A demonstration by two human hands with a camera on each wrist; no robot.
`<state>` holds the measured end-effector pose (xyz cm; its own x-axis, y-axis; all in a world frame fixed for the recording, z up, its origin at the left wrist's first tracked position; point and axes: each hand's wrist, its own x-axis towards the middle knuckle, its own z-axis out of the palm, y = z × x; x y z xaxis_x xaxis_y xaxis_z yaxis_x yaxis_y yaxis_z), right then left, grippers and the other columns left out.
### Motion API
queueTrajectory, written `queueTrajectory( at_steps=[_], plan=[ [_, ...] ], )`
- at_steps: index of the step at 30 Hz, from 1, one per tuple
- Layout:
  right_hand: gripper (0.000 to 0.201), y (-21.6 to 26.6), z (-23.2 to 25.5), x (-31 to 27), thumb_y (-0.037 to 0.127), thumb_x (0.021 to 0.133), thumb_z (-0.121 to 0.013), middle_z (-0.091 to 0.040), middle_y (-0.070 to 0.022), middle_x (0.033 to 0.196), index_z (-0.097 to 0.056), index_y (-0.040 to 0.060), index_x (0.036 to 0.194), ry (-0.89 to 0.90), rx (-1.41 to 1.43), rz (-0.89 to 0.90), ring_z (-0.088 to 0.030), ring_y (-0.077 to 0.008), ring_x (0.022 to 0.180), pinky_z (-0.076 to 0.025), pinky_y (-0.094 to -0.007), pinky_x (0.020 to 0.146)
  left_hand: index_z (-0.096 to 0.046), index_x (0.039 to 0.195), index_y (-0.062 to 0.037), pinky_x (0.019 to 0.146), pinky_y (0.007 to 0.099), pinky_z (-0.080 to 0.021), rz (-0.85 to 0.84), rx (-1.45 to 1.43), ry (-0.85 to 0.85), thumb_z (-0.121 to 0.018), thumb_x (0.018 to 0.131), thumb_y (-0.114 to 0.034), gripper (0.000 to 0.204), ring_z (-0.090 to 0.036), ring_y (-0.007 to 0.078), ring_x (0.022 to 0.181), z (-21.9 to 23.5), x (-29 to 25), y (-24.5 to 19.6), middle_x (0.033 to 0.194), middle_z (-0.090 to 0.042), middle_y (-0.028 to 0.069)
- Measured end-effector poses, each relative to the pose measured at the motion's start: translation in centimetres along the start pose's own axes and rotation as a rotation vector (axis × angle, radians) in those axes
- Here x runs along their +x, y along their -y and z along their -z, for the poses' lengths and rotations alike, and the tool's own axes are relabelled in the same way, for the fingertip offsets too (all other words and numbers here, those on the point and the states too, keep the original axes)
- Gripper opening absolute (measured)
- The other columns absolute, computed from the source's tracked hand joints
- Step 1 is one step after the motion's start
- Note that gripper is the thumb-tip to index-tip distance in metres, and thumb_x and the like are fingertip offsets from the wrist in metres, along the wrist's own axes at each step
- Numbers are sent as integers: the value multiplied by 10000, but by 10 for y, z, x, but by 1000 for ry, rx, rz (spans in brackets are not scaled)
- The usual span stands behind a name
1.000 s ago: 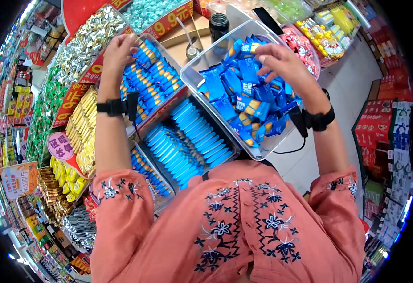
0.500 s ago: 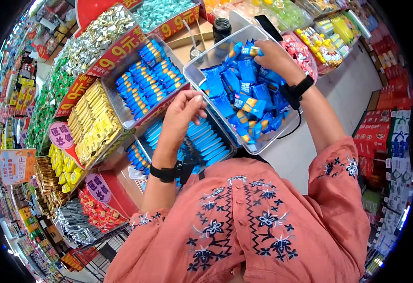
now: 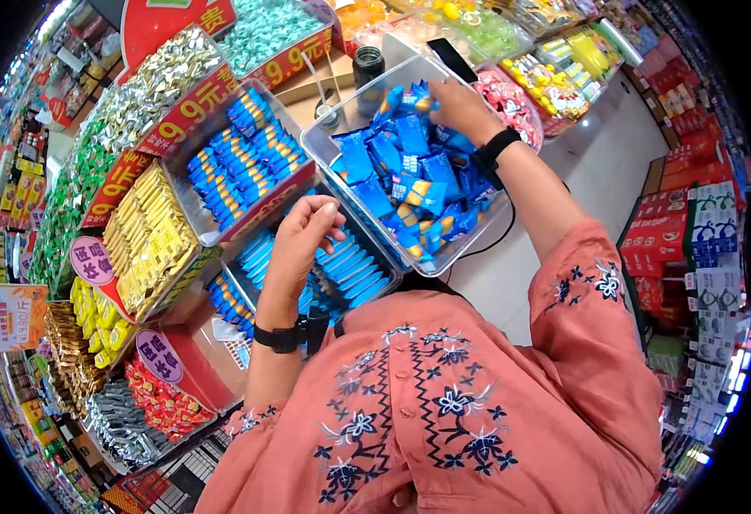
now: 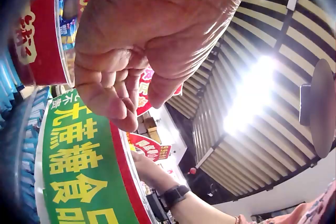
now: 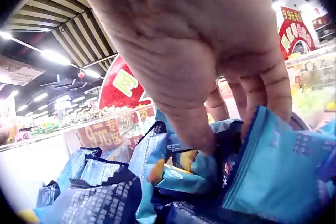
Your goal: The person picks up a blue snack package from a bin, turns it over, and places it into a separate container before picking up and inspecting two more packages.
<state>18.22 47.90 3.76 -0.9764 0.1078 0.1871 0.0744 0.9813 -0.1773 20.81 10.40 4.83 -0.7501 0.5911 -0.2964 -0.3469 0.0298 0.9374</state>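
Note:
A clear plastic tub [image 3: 317, 147] holds a loose heap of blue snack packets [image 3: 411, 163] with orange and yellow print. My right hand [image 3: 463, 111] reaches down at the tub's far right, thumb and fingers gripping packets there. In the right wrist view the thumb [image 5: 197, 134] presses in among the packets [image 5: 184, 174], and the fingertips are partly hidden behind one. My left hand [image 3: 305, 233] hovers left of the tub over a bin of light-blue packets [image 3: 354, 267], its fingers loosely curled and holding nothing.
Left of the tub stands a bin of blue packets in rows [image 3: 242, 158], beside yellow bars [image 3: 157, 240]. A dark bottle [image 3: 368, 64] and a phone-like black slab [image 3: 451, 60] are behind the tub. A green sign [image 4: 79, 166] fronts a bin.
The left hand came from the rowed packets rightward and toward the body, over the light-blue packets. The right hand lowered into the heap's far side and stays there. The head view shifted slightly.

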Motion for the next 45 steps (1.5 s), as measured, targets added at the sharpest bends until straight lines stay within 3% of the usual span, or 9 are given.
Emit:
queueTrajectory(
  at_steps=[8,15,20,25,27,30,32,36,45],
  plan=[
    [341,1,2,-2,195,802,-686,-702,-202,995,-653,23,1095,-48,33,-5,-662,-411,964,-535,-476,836,-606,1170,-55,671,232,-472,1,-19,58,-616,997,-346,339,-625,105,812,-6,1,2,977,-661,40],
    [405,40,78,-29,264,906,-635,-713,-73,910,-637,1,1215,232,902,-362,-654,-124,648,-509,-257,547,-604,1168,-43,663,243,-480,-46,-10,72,-598,1007,-340,337,-626,108,800,-7,13,-9,970,-656,38],
    [432,90,109,-60,291,938,-675,-681,-61,880,-608,28,1275,408,1252,-356,-625,-92,635,-485,-232,546,-564,1212,16,649,246,-511,-75,-72,104,-491,1051,-418,469,-644,131,799,-21,23,-31,982,-658,82],
    [366,122,83,-81,126,949,-646,-672,-57,1000,-625,79,1311,243,1104,-123,-653,-104,747,-540,-257,652,-545,1228,16,578,263,-550,-53,-361,227,-436,1036,-544,603,-686,186,812,-20,27,-36,1023,-664,147],
    [370,128,73,-87,65,911,-607,-625,-92,1057,-624,59,1281,-44,693,220,-663,-152,913,-536,-268,727,-533,1237,15,571,258,-552,-62,-418,274,-434,1039,-535,593,-690,189,811,-17,26,-32,1026,-665,147],
    [433,138,71,-92,0,882,-549,-571,-127,1205,-604,62,1307,-220,473,455,-635,-182,1012,-518,-275,826,-546,1249,-1,579,248,-544,-77,-358,210,-507,1047,-356,410,-688,161,827,-16,19,-30,1049,-670,105],
    [484,145,75,-98,-21,870,-518,-560,-139,1260,-558,52,1347,-227,523,375,-631,-184,1038,-505,-288,876,-555,1230,-20,589,243,-540,-99,-358,180,-579,1010,-215,295,-684,142,838,-15,15,-31,1049,-667,73],
    [537,150,77,-111,-4,887,-515,-532,-154,1362,-450,21,1419,66,1322,-29,-617,-165,1064,-481,-306,946,-545,1223,-23,617,246,-553,-145,-319,119,-593,1000,-171,272,-687,143,852,-10,15,-24,1054,-657,75],
    [310,152,72,-107,140,999,-564,-631,-65,1061,-532,-30,1256,24,1213,-164,-610,-108,953,-523,-254,831,-504,1239,13,707,274,-598,-183,-339,97,-586,996,-130,293,-695,173,877,-12,11,-24,1075,-632,98]
  ],
)
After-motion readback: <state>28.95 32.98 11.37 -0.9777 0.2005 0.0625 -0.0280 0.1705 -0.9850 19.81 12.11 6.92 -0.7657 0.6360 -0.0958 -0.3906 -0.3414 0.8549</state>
